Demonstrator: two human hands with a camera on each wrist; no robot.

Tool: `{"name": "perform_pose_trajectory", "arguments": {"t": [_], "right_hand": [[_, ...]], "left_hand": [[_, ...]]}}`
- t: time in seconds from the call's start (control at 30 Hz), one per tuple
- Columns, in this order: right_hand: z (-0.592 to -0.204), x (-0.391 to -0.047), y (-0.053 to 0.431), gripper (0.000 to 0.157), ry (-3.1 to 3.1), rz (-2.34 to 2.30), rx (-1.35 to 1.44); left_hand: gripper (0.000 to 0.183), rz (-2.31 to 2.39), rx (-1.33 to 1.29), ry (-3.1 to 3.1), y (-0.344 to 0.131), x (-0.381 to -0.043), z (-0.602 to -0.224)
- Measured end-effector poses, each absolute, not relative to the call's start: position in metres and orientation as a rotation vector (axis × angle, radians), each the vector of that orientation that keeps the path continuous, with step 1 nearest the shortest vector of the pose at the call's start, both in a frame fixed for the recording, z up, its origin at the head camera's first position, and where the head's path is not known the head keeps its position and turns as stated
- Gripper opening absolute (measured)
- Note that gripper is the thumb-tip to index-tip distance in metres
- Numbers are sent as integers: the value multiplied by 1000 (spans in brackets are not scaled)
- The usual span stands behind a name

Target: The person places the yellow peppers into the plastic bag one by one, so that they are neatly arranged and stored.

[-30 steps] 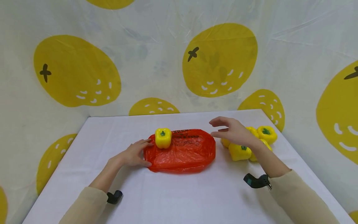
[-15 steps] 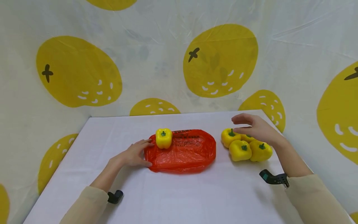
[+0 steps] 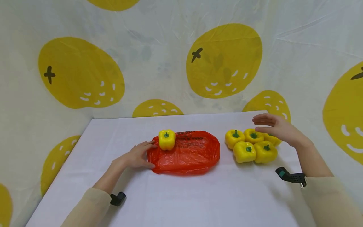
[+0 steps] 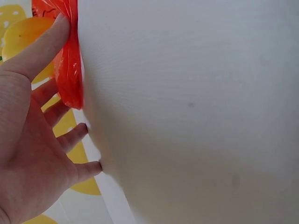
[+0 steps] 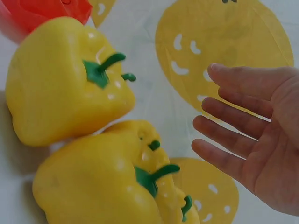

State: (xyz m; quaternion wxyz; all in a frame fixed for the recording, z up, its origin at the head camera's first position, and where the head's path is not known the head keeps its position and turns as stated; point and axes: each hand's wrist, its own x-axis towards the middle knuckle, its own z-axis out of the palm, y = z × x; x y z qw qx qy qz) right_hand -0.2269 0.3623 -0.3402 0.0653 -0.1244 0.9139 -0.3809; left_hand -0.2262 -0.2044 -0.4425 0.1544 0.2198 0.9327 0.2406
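Observation:
My left hand [image 3: 138, 155] touches the left end of a red plastic bag [image 3: 195, 157] lying flattened on the table. In the left wrist view its thumb and fingers [image 4: 70, 140] are spread at the bag's edge, not curled round it. One yellow bell pepper [image 3: 167, 140] with a green stem stands on the bag's upper left part. My right hand [image 3: 279, 129], holding nothing, hovers over the right side of a cluster of several yellow bell peppers [image 3: 244, 152]. The right wrist view shows its fingers extended, apart from the nearest pepper [image 5: 65, 84]. The hand partly hides the rearmost pepper [image 3: 273, 139].
A white cloth covers the table [image 3: 204, 201], whose back edge meets a pale curtain [image 3: 158, 63] printed with large yellow fruit. Dark wrist devices sit below the left hand [image 3: 118, 199] and below the right hand [image 3: 290, 177].
My right hand has moved rightward from beside the bag to over the right of the pepper cluster, uncovering more peppers. The left hand, the bag and its pepper have stayed in place.

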Motion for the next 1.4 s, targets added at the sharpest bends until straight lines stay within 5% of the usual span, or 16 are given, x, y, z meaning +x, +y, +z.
{"name": "perform_pose_trajectory", "arguments": {"t": [0.8, 1.4], "right_hand": [[-365, -243, 430, 73, 2723, -1133, -112], [-387, -244, 446, 78, 2631, -988, -261]], "left_hand": [[81, 676, 624, 2687, -203, -226, -443], [81, 670, 635, 2692, -204, -225, -442]]}}
